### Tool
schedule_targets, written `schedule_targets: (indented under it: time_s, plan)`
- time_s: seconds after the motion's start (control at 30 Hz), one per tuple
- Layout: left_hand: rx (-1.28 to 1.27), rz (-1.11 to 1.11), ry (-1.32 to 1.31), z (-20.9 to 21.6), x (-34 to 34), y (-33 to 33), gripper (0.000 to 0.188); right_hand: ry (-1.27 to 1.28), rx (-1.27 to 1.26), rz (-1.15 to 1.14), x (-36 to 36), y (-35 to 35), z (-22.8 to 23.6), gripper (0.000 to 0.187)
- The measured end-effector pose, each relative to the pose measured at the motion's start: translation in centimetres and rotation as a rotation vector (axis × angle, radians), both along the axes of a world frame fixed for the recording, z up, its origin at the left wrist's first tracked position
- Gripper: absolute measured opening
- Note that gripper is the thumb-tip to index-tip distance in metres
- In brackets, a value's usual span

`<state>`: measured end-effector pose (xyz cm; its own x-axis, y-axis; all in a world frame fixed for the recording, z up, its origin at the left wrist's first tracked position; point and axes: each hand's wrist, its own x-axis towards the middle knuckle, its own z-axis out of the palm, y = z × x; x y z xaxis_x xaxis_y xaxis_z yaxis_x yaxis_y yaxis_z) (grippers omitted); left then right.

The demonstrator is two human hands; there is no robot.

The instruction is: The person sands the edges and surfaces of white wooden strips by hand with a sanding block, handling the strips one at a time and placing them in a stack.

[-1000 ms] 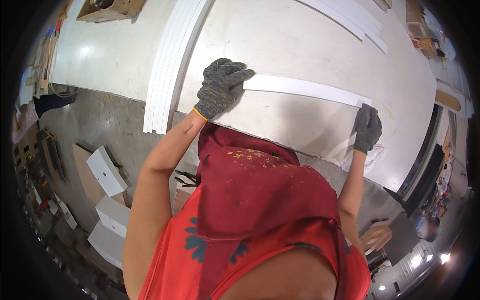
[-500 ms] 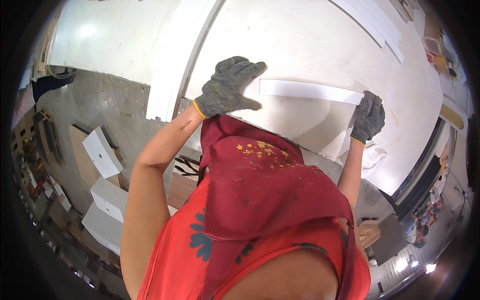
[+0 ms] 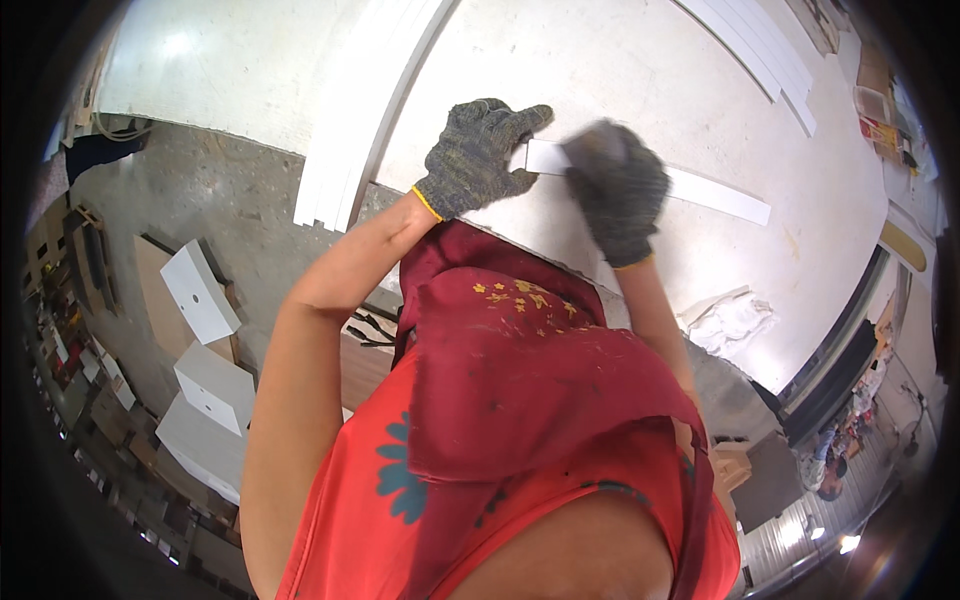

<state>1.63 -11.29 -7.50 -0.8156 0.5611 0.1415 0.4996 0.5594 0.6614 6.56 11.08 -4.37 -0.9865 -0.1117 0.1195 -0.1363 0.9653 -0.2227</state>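
A narrow white strip [image 3: 715, 194] lies slantwise on the pale work table [image 3: 600, 60]. At its left end is my left hand [image 3: 478, 158], in a dark grey knitted glove with a yellow cuff. The thumb and forefinger stand apart on either side of that end, and whether the other fingers touch it is hard to see. My right hand [image 3: 618, 195], gloved alike, lies across the strip near its left end and covers part of it. Motion smears its fingers, so whether they hold anything cannot be made out.
Long white strips [image 3: 365, 110] lie side by side left of my hands. More white strips [image 3: 750, 45] lie at the far right. A crumpled white cloth [image 3: 735, 318] rests near the table's right front edge. White panels [image 3: 200, 292] stand on the floor at left.
My right hand has swept left along the strip, from its right end to near its left end. My left hand has moved slightly right, up to the strip's end.
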Motion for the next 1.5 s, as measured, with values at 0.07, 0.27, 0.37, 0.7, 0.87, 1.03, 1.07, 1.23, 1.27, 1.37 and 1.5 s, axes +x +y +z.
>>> schedule_targets:
  time_s: [0.07, 0.27, 0.37, 0.7, 0.87, 1.03, 1.07, 1.23, 1.27, 1.37, 1.5]
  plan:
    - [-0.008, 0.014, -0.019, 0.9, -0.1, 0.1, 0.081, 0.249, 0.245, 0.049, 0.9, 6.2, -2.3, 0.053]
    - [-0.002, -0.009, -0.023, 0.4, -0.6, 0.5, 0.082, 0.173, -0.062, 0.002, -0.1, -0.2, -0.6, 0.032]
    - [-0.013, -0.043, 0.013, 0.2, -0.8, 0.2, 0.082, 0.168, -0.080, 0.112, -0.7, -3.8, 0.6, 0.035]
    - [-0.125, -0.134, 0.064, -0.1, -1.2, 0.3, 0.064, -0.111, -0.100, 0.197, 0.9, -1.3, 1.1, 0.069]
    - [-0.109, -0.125, 0.038, 0.4, -1.4, -0.4, 0.056, -0.089, 0.017, 0.091, 2.0, -0.8, 0.4, 0.069]
    - [-0.107, -0.137, 0.077, 0.4, -1.4, -0.5, 0.055, -0.046, -0.045, 0.144, 1.4, -0.9, 2.5, 0.032]
    - [-0.093, -0.159, 0.090, 0.6, -1.8, -0.2, 0.056, 0.170, -0.138, 0.242, 0.2, -2.3, 3.6, 0.018]
    - [-0.056, -0.150, 0.086, 1.1, -2.0, -0.3, 0.055, 0.239, -0.201, 0.187, 0.2, -2.0, 2.1, 0.015]
    - [-0.089, -0.144, 0.102, 1.2, -1.9, -0.3, 0.053, 0.210, -0.173, 0.168, 0.7, -0.5, 3.2, 0.016]
    - [-0.133, -0.119, 0.165, 0.6, -1.8, -0.2, 0.054, 0.147, -0.050, -0.093, 3.1, 6.8, 1.6, 0.021]
    - [-0.110, -0.160, 0.108, 0.1, -2.1, -0.1, 0.053, 0.291, 0.016, -0.334, 7.0, 19.9, -2.5, 0.023]
